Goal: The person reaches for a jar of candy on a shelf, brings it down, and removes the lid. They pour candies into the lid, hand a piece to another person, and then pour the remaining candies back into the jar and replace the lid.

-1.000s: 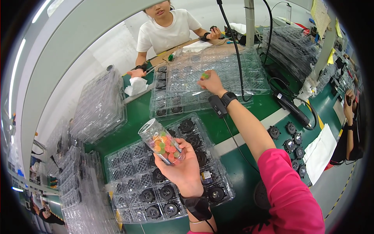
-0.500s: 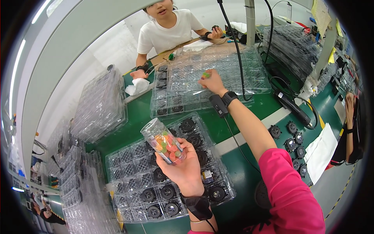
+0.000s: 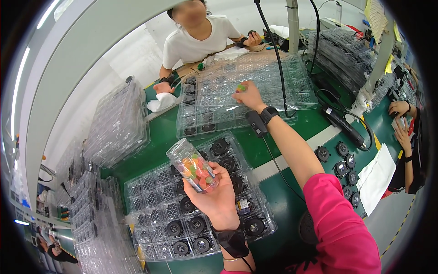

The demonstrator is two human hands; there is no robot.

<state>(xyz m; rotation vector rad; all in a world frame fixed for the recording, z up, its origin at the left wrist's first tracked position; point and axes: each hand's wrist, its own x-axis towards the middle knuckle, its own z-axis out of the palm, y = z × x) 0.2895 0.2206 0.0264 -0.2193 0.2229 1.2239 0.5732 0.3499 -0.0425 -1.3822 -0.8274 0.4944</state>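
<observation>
My left hand [image 3: 218, 195] holds a clear plastic jar [image 3: 190, 165] of coloured sweets, tilted, above a clear compartment tray [image 3: 150, 214] partly filled with round black parts. My right hand [image 3: 247, 95] is stretched far forward over a stack of clear trays [image 3: 283, 77], pinching a small green and red sweet [image 3: 241, 86] in its fingertips. A black band sits on each of my wrists.
A person in a white shirt [image 3: 196, 39] sits across the green table [image 3: 159, 137], one hand by a white cloth [image 3: 160, 102]. Stacks of clear trays [image 3: 116, 123] stand at left and back right. Loose black parts [image 3: 342, 160], a black tool [image 3: 344, 125] and white paper [image 3: 376, 178] lie at right.
My right hand with the sweet has reached slightly farther toward the person opposite. The jar in my left hand has barely moved.
</observation>
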